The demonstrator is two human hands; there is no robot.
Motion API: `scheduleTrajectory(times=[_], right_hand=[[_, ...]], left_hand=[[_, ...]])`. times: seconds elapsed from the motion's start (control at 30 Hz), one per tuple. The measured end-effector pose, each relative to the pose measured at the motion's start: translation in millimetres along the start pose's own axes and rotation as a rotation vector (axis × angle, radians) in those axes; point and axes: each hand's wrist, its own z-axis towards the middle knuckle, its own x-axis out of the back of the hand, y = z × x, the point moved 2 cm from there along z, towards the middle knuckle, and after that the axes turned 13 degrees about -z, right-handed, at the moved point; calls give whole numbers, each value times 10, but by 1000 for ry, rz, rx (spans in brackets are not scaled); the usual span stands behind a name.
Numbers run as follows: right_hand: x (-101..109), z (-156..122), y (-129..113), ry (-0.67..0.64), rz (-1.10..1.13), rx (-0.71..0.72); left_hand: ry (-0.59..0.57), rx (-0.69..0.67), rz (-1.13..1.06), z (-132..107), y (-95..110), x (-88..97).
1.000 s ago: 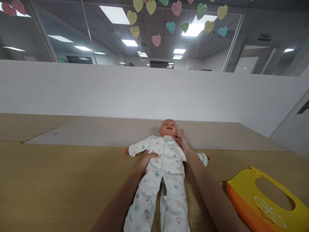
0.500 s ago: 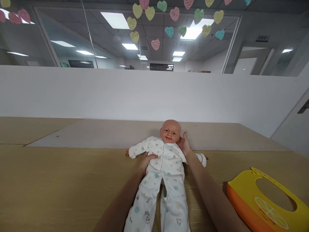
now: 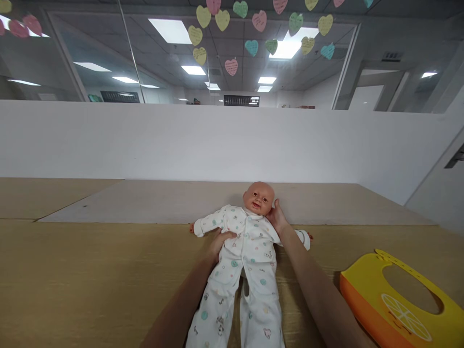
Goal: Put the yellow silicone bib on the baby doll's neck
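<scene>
A baby doll [image 3: 250, 251] in white patterned pyjamas lies face up, its bald head toward the wall and its legs toward me. My left hand [image 3: 222, 241] grips the side of its torso, the thumb over the shirt front and the other fingers hidden beneath. At the doll's neck and shoulder is my right hand [image 3: 278, 220], its thumb raised beside the cheek and its remaining fingers out of sight behind the head. Both doll arms are spread out to the sides.
A yellow and orange silicone bib [image 3: 402, 299] with a citrus-slice print lies on the wooden table [image 3: 90, 280] to the right. Behind the table rises a white wall [image 3: 181, 140], topped by glass with heart-shaped notes [image 3: 259, 21].
The doll's head has tipped slightly to the right. Both hands keep their places on the doll, and the view has shifted a little.
</scene>
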Motion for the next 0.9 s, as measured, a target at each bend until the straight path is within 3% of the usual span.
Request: scheduleTrajectory(times=[0.2, 0.5, 0.9], right_hand=[[-50, -49, -14, -40, 27, -41], [-35, -68, 36, -26, -127, -130], [-43, -69, -8, -98, 38, 118]], left_hand=[[-7, -5, 27, -28, 26, -1], [17, 20, 15, -31, 14, 11], [39, 25, 22, -5, -11, 33]])
